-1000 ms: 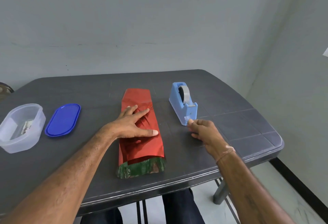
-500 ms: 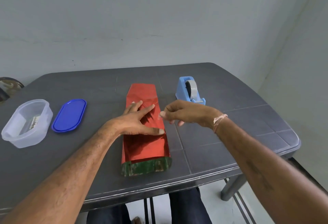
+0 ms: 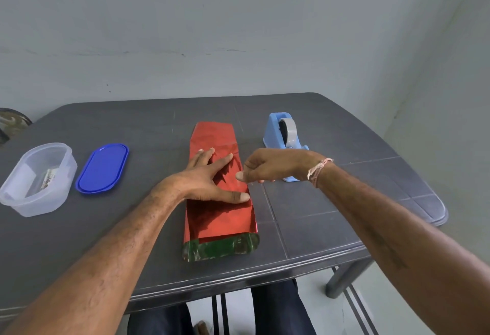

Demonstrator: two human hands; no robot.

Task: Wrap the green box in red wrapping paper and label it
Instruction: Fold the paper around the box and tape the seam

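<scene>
Left: clear container (image 3: 37, 178), blue lid (image 3: 102, 167). Right: tape dispenser (image 3: 285, 133), partly behind right hand (image 3: 270, 166). Centre: green box (image 3: 220, 249), red paper (image 3: 220, 218) around it, beneath spread left hand (image 3: 204, 180); right fingertips (image 3: 240, 175) pinched just beside, contents indiscernible.

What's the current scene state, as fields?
left hand: flat, presses red wrapping paper on green box
right hand: at paper's right edge, fingers pinch faint clear tape strip
green box: near end uncovered
tape dispenser: right of box, behind right hand
clear container, blue lid: table left, lid beside container
</scene>
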